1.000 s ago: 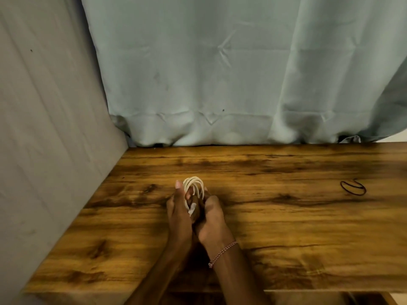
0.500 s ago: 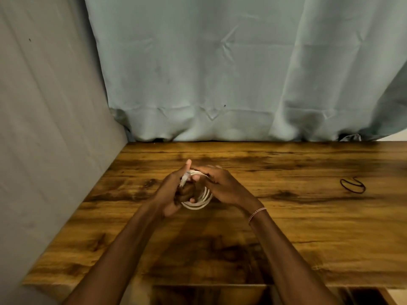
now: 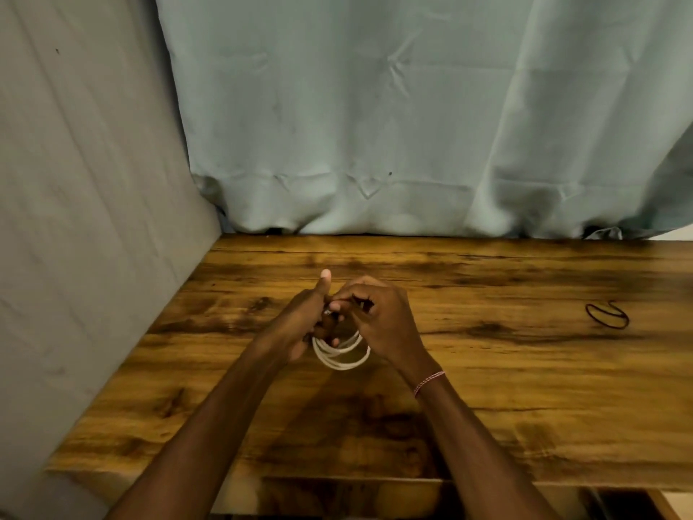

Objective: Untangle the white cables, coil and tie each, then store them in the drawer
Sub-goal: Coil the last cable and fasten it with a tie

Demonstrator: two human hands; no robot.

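White cable (image 3: 339, 354), wound into a small coil, hangs between both hands just above the wooden counter (image 3: 525, 388), which likely keeps the loops from springing apart. We see the left hand (image 3: 300, 324) gripping the coil's side, thumb raised. The right hand (image 3: 378, 320) arches over the top, fingers (image 3: 339, 305) pinching what seems to be the cable's end. A dark band (image 3: 606, 315) lies well apart to the right.

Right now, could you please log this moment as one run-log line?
step: coiling | both hands on white cable coil above table | black band lies unused, right
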